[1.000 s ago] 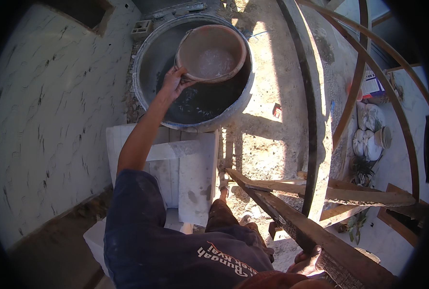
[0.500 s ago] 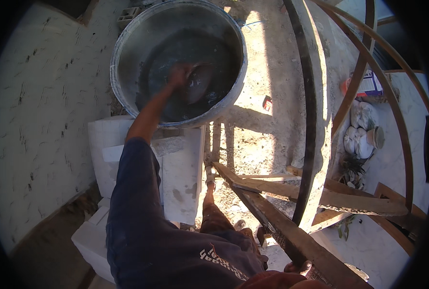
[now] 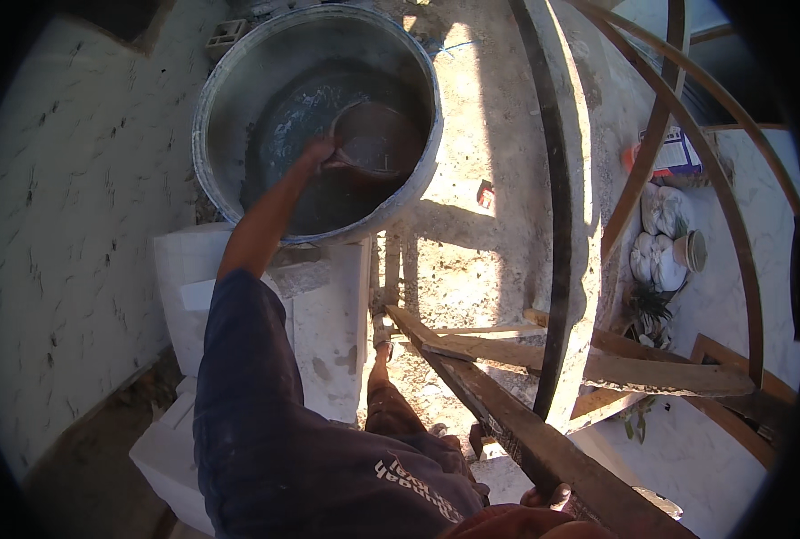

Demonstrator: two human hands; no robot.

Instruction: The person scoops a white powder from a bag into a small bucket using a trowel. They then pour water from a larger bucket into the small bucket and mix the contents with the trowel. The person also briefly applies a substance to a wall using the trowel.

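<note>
My left hand [image 3: 322, 153] reaches down into a large round drum [image 3: 204, 135] with a pale, crusted rim. Its fingers are closed on the near-left edge of a round, dark reddish bucket [image 3: 377, 136]. The bucket sits in the dark water [image 3: 283, 126] inside the drum, its round mouth facing up; its lower part is hidden. At the bottom of the view, my right hand [image 3: 548, 496] is closed on the edge of a long wooden beam [image 3: 517, 422], and only some of its fingers show.
White blocks [image 3: 332, 314] are stacked just below the drum. A pale wall [image 3: 85, 198] runs along the left. A curved frame [image 3: 557, 180] and crossing timbers [image 3: 633, 373] stand on the right. Beyond them lie white sacks [image 3: 665, 234]. Sunlit rough ground [image 3: 454, 278] stretches between.
The bucket has gone from tilted and blurred to mouth-up, its round rim now plain. My left hand has shifted slightly left and down. The whole view has slid a little.
</note>
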